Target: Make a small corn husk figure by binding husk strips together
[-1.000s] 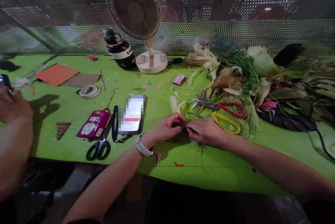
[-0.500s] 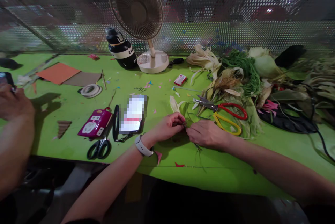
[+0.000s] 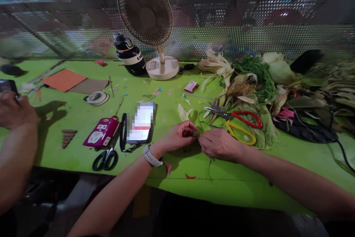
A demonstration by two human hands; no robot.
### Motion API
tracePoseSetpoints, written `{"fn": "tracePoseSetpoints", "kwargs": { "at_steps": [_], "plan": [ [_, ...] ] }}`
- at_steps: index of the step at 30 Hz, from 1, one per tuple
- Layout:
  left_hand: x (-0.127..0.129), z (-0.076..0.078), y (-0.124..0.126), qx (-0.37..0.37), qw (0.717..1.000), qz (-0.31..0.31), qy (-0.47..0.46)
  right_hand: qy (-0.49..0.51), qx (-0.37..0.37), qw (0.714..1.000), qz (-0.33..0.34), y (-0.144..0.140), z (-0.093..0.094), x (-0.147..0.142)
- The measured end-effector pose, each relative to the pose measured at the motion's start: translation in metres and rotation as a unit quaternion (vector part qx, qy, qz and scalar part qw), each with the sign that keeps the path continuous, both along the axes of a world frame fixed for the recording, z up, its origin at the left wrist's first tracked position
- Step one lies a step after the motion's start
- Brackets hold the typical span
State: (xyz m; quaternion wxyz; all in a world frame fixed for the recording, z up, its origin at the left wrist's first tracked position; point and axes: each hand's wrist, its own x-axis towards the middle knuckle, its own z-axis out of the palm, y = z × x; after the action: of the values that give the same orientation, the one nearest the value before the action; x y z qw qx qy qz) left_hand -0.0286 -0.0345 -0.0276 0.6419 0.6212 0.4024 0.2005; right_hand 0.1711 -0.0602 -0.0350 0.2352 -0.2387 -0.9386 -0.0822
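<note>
My left hand (image 3: 177, 135), with a white watch on its wrist, and my right hand (image 3: 219, 144) meet low over the green table (image 3: 83, 148). Both pinch a thin green strand (image 3: 197, 132) between their fingertips; loose ends of it trail from under my right hand toward the table edge. A pale husk piece (image 3: 182, 112) lies just beyond my left hand. Red-handled scissors (image 3: 241, 115) and yellow-handled scissors (image 3: 240, 132) rest just past my right hand.
A phone (image 3: 140, 124), a magenta case (image 3: 102, 132) and black scissors (image 3: 105, 158) lie left of my hands. Behind stand a desk fan (image 3: 148, 19) and a dark bottle (image 3: 129, 55). A husk and green cord pile (image 3: 257, 78) fills the right. Another person's arm (image 3: 13, 133) is at far left.
My hands stay together on the strand with only small finger shifts. The view has drifted slightly, so everything sits a little lower and to the right.
</note>
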Motion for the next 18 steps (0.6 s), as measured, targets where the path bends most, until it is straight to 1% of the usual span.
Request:
{"fn": "tracePoseSetpoints", "kwargs": {
  "at_steps": [2, 4, 7, 9, 12, 15, 18],
  "plan": [
    [-0.0008, -0.0012, 0.0003, 0.002, 1.0, -0.008, -0.006, -0.003, -0.004, 1.0, 0.002, -0.0001, -0.0008, -0.0003],
    [-0.0018, -0.0026, 0.0009, 0.01, 1.0, -0.017, -0.016, -0.003, -0.02, 1.0, -0.013, -0.0006, -0.0014, -0.0006],
    [-0.0031, -0.0032, 0.0015, 0.018, 0.999, -0.029, -0.03, -0.001, -0.081, 0.995, -0.065, -0.0016, -0.0011, -0.0012],
    [-0.0033, -0.0021, 0.0018, 0.008, 0.999, -0.041, -0.035, 0.001, -0.129, 0.987, -0.097, -0.0015, -0.0005, -0.0014],
    [-0.0028, 0.0002, 0.0026, 0.006, 0.998, -0.048, -0.032, -0.003, -0.174, 0.979, -0.105, 0.0003, -0.001, -0.002],
    [-0.0028, 0.0024, 0.0036, 0.038, 0.998, -0.045, -0.002, -0.015, -0.207, 0.974, -0.092, 0.0021, -0.0027, -0.0033],
    [-0.0027, 0.0056, 0.0016, 0.095, 0.994, -0.031, 0.047, -0.026, -0.24, 0.964, -0.109, 0.002, -0.0029, -0.006]
  ]
}}
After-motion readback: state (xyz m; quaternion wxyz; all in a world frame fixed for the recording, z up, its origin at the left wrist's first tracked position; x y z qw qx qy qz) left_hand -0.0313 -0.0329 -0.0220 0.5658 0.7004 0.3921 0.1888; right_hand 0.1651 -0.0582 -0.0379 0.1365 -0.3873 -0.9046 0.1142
